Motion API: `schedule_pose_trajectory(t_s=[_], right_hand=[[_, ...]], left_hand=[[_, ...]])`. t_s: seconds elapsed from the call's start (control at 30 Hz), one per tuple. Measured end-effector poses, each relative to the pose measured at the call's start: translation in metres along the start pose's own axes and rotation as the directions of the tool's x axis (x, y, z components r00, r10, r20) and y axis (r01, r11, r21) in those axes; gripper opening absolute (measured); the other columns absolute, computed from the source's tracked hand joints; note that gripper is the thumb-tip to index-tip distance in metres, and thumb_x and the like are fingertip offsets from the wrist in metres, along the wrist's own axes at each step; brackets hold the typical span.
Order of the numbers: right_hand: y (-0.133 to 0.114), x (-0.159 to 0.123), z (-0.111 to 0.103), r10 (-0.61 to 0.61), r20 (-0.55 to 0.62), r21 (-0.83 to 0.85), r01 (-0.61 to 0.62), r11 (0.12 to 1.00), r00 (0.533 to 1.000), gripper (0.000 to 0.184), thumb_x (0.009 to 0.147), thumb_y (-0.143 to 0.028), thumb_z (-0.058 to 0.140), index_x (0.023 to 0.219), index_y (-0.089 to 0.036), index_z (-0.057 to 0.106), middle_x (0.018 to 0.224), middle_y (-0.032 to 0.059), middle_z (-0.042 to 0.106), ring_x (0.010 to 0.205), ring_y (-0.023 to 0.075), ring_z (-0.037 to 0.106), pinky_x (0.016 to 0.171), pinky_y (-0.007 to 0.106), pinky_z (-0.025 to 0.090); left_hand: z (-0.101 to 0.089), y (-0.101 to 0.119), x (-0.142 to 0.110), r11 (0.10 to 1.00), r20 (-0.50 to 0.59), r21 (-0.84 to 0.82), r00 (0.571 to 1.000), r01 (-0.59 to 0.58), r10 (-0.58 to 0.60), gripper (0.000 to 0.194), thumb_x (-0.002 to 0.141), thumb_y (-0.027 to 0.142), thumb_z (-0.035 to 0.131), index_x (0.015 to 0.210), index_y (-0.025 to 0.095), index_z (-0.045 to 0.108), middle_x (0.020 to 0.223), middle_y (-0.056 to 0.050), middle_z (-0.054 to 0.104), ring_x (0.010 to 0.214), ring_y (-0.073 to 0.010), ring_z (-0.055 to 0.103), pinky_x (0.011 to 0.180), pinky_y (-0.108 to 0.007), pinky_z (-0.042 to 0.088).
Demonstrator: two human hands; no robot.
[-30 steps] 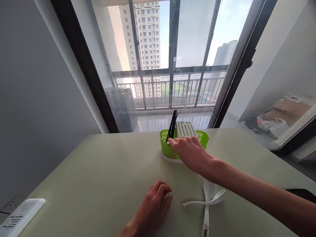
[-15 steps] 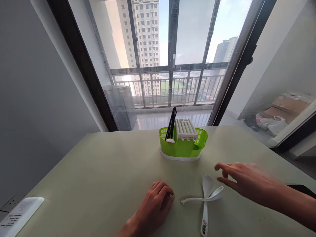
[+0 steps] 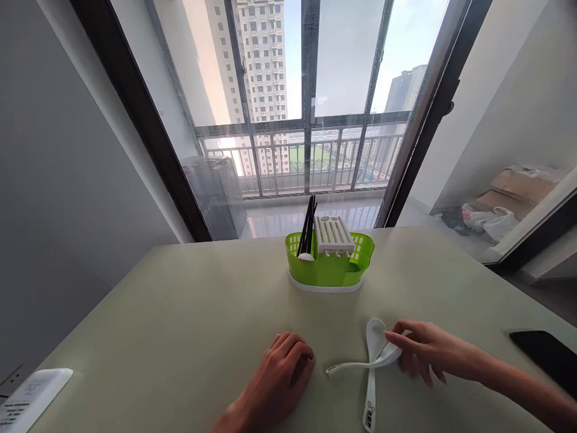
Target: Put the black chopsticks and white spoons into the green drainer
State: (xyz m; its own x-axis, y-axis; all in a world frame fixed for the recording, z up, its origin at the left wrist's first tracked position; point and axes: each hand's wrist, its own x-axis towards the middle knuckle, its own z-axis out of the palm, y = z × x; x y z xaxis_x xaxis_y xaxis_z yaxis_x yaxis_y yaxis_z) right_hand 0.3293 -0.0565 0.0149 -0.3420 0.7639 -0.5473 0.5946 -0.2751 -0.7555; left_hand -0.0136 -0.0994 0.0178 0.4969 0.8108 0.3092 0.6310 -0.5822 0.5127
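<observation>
Pale green tabletop (image 3: 202,325) by tall window (image 3: 347,72); white printed-handle spoon (image 3: 370,390) lies crossed under second white spoon (image 3: 359,364), in front of lime-green plastic caddy (image 3: 330,273). Right hand (image 3: 430,350) at second spoon's bowl, fingers part open, can't tell if gripping. Left hand (image 3: 283,370) on tabletop, fingers curled, can't see inside

Bright lime green colours the boat-shaped plastic caddy (image 3: 333,270), its ends patterned with rows of rectangular holes, above an oval white base (image 3: 324,289). Parallel slots stripe the white plastic rack (image 3: 334,234); the slender chopsticks (image 3: 308,225) are black. A red-and-black print marks the handle of the straight-lying glossy white spoon (image 3: 371,382), crossed by a curved-handled white spoon (image 3: 354,365). The smooth tabletop (image 3: 202,313) shows pale grey-green, the flat rounded-corner slab (image 3: 547,356) black, the cardboard boxes (image 3: 525,186) brown.
</observation>
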Motion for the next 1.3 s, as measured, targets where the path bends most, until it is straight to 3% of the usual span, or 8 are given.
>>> schedule_pose_trajectory(t_s=[0.3, 0.47, 0.57, 0.67, 0.73, 0.83, 1.03, 1.3], right_hand=[[-0.002, -0.014, 0.001, -0.123, -0.013, 0.058, 0.123, 0.991, 0.992, 0.059, 0.082, -0.076, 0.060, 0.089, -0.018, 0.067, 0.067, -0.0006, 0.059, 0.058, 0.0136, 0.060, 0.050, 0.024, 0.044], [-0.049, -0.044, -0.020, -0.245, -0.265, -0.063, 0.237, 0.969, 0.932, 0.050, 0.091, -0.069, 0.055, 0.101, -0.022, 0.069, 0.061, 0.0002, 0.059, 0.057, 0.0152, 0.055, 0.051, 0.026, 0.045], [-0.096, -0.061, -0.031, -0.443, -0.533, -0.235, 0.377, 0.896, 0.721, 0.043, 0.090, -0.066, 0.058, 0.107, -0.027, 0.069, 0.063, 0.0006, 0.064, 0.053, 0.0163, 0.056, 0.051, 0.028, 0.050], [-0.146, -0.068, -0.033, -0.622, -0.706, -0.482, 0.413, 0.773, 0.340, 0.030, 0.094, -0.058, 0.059, 0.105, -0.033, 0.070, 0.067, 0.0010, 0.067, 0.052, 0.0183, 0.060, 0.045, 0.028, 0.046], [-0.174, -0.065, -0.032, -0.721, -0.687, -0.662, 0.331, 0.672, 0.091, 0.025, 0.098, -0.050, 0.056, 0.108, -0.031, 0.070, 0.082, 0.0041, 0.072, 0.065, 0.0203, 0.068, 0.050, 0.027, 0.048], [-0.204, -0.048, -0.031, -0.877, -0.477, -0.873, 0.148, 0.465, -0.056, 0.027, 0.102, -0.041, 0.053, 0.111, -0.024, 0.072, 0.094, 0.0054, 0.075, 0.071, 0.0181, 0.069, 0.055, 0.025, 0.045], [-0.233, 0.000, -0.020, -0.931, -0.299, -0.954, -0.092, 0.286, 0.208, 0.031, 0.106, -0.028, 0.045, 0.124, -0.026, 0.071, 0.105, 0.0044, 0.076, 0.079, 0.0170, 0.070, 0.060, 0.027, 0.036], [-0.258, 0.032, 0.011, -0.831, -0.158, -0.987, -0.054, 0.152, 0.533, 0.024, 0.096, -0.008, 0.051, 0.098, -0.016, 0.073, 0.094, 0.0100, 0.074, 0.090, 0.0227, 0.067, 0.068, 0.030, 0.036]], left_hand=[[-0.001, 0.001, 0.000, 1.000, 0.000, 0.007, 1.000, -0.009, 0.009, 0.011, 0.100, 0.020, 0.052, 0.094, 0.022, 0.061, 0.092, -0.004, 0.068, 0.086, -0.0178, 0.062, 0.084, -0.033, 0.052], [0.001, 0.000, -0.001, 1.000, -0.002, 0.017, 1.000, -0.001, 0.001, 0.011, 0.100, 0.019, 0.053, 0.092, 0.022, 0.061, 0.092, -0.003, 0.068, 0.086, -0.0178, 0.063, 0.084, -0.033, 0.052], [0.002, -0.002, -0.003, 1.000, 0.013, 0.024, 1.000, 0.007, -0.007, 0.009, 0.100, 0.019, 0.054, 0.093, 0.022, 0.060, 0.093, -0.003, 0.069, 0.087, -0.0179, 0.063, 0.087, -0.034, 0.051], [0.002, -0.002, -0.004, 1.000, 0.021, 0.025, 1.000, 0.008, -0.009, 0.009, 0.100, 0.020, 0.053, 0.094, 0.022, 0.060, 0.094, -0.003, 0.068, 0.088, -0.0177, 0.062, 0.088, -0.035, 0.050], [0.001, -0.001, -0.003, 1.000, 0.017, 0.025, 1.000, -0.002, 0.002, 0.012, 0.100, 0.019, 0.052, 0.093, 0.022, 0.060, 0.093, -0.003, 0.068, 0.086, -0.0175, 0.062, 0.086, -0.034, 0.051], [0.000, -0.001, -0.002, 0.999, -0.009, 0.020, 1.000, -0.026, 0.026, 0.012, 0.100, 0.019, 0.052, 0.091, 0.022, 0.061, 0.091, -0.004, 0.068, 0.084, -0.0175, 0.063, 0.084, -0.033, 0.052], [0.003, -0.005, -0.003, 0.999, -0.009, 0.038, 0.999, -0.039, 0.039, 0.011, 0.099, 0.018, 0.054, 0.090, 0.021, 0.059, 0.090, -0.004, 0.067, 0.084, -0.0179, 0.062, 0.080, -0.032, 0.052], [0.002, -0.001, -0.005, 0.998, 0.014, 0.053, 0.999, -0.032, 0.032, 0.009, 0.098, 0.017, 0.055, 0.091, 0.021, 0.059, 0.092, -0.004, 0.067, 0.085, -0.0183, 0.062, 0.083, -0.034, 0.052]])
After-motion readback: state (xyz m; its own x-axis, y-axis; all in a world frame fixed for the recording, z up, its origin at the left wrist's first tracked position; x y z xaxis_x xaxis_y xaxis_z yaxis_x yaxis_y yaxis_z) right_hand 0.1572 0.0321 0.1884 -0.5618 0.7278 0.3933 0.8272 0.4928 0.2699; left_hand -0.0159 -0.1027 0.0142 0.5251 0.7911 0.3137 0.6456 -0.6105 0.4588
